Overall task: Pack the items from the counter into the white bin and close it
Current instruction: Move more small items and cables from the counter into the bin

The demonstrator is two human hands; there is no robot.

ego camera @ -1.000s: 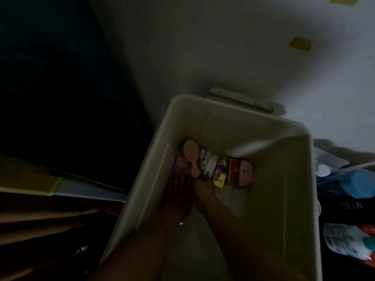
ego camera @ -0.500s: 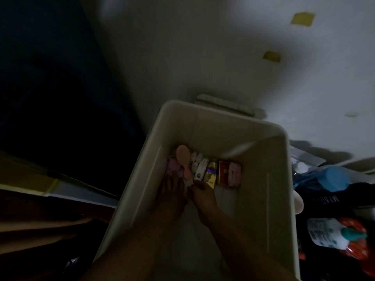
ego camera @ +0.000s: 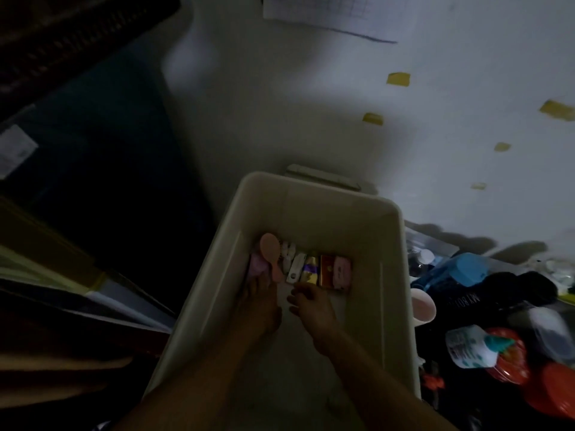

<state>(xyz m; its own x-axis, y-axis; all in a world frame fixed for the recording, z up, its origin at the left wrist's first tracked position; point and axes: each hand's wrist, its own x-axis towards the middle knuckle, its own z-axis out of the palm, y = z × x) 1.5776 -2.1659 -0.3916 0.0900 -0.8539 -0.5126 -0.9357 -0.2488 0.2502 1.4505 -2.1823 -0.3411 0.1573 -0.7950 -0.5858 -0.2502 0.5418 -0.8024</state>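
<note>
Centre frame, inside white bin (ego camera: 326, 219): left hand (ego camera: 259, 306) lies flat, fingers straight, tips at pink brush (ego camera: 269, 250); right hand (ego camera: 314, 309) just beside it, loosely curled, holding nothing.

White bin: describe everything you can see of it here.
The white bin is a deep rectangular tub, seemingly plastic, with rounded corners and a thick rim, upright and lidless. A row of small items, a pink hairbrush among them, lies on its floor at the far wall. The left hand and right hand reach inside, the left at the row.
</note>
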